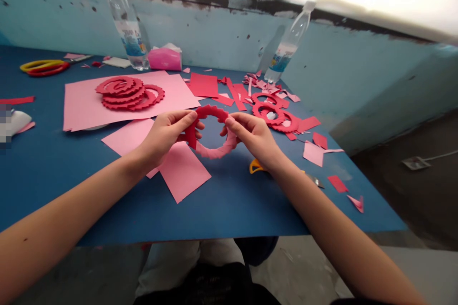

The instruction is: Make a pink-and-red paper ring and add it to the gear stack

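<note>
A ring of folded paper [215,152], red along its top and left and pink along its bottom and right, is held up above the blue table between both hands. My left hand [171,133] pinches its red left side, where a red strip hangs down. On the right, my right hand [248,133] grips the upper right edge between thumb and fingers. Pink paper pieces [184,171] lie below and left of my left hand. Orange-handled scissors [255,167] rest partly hidden under my right forearm.
Red rings [121,93] are piled on pink sheets [82,105] at left; more rings [272,114] and scraps lie right. Two bottles [130,38] [286,50], a pink tissue pack [165,58] and yellow-red scissors [45,67] stand or lie toward the wall. The table's front edge is near.
</note>
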Motion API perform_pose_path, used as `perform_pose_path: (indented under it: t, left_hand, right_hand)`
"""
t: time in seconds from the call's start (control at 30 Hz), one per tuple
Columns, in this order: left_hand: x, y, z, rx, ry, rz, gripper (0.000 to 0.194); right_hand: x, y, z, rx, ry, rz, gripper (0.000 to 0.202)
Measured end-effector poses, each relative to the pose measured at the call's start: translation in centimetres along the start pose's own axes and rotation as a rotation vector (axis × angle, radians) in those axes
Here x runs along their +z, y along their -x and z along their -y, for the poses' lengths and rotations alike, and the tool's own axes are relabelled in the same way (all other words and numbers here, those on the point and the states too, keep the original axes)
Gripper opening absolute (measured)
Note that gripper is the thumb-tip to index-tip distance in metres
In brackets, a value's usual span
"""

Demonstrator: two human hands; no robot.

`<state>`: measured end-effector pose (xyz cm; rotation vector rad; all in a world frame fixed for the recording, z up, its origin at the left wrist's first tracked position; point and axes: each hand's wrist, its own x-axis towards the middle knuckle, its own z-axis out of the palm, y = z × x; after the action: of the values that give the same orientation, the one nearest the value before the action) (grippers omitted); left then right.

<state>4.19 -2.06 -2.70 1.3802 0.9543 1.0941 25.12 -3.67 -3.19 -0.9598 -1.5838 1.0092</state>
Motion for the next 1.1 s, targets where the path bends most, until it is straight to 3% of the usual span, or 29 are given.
perform_pose_path:
  t: [0.1, 0.27, 0.47, 0.57, 0.67, 0.77, 0.9, 1.1]
  left_hand:
    - [-0.1, -0.1, -0.1, 0.035, 0.017, -0.042, 0.033]
    - [-0.3, -0.2, -0.1, 0.062, -0.049, -0.082, 0.037]
    - [-0.8, -0.7, 0.2, 0.108, -0.119, -0.117, 0.030]
    - [-0.8, -0.8, 0.3, 0.071, -0.124, -0.049, 0.041]
    - [-0.5, -0.5, 0.2, -0.010, -0.103, 0.095, 0.055]
    - [-0.2, -0.1, 0.0, -0.023, -0.113, 0.207, 0.042]
    - [-0.4, 0.0, 0.2, 0.067, -0.119, 0.171, 0.034]
    - [-0.8, -0.3, 0.6, 0.133, -0.156, 0.105, 0.058]
  right_hand:
    - [-0.4, -0.1, 0.3, -0.005, 0.007, -0.029, 0.041]
    - [-2.7, -0.5, 0.7, -0.066, 0.034, -0.290, 0.037]
    - [-5.3, -1.2, 0.4, 0.015, 0.142, -0.375, 0.047]
    - [-5.0, -1.2, 0.4, 0.040, 0.104, -0.334, 0.046]
    - [-3.8, -1.0, 0.4, -0.020, 0.120, -0.208, 0.043]
    - [-2.7, -0.7, 0.3, -0.024, 0.126, -0.128, 0.043]
    - [-2.5, -0.4, 0.1, 0.000, 0.114, -0.079, 0.042]
    - [-2.7, -0.3, -0.1, -0.005, 0.130, -0.045, 0.038]
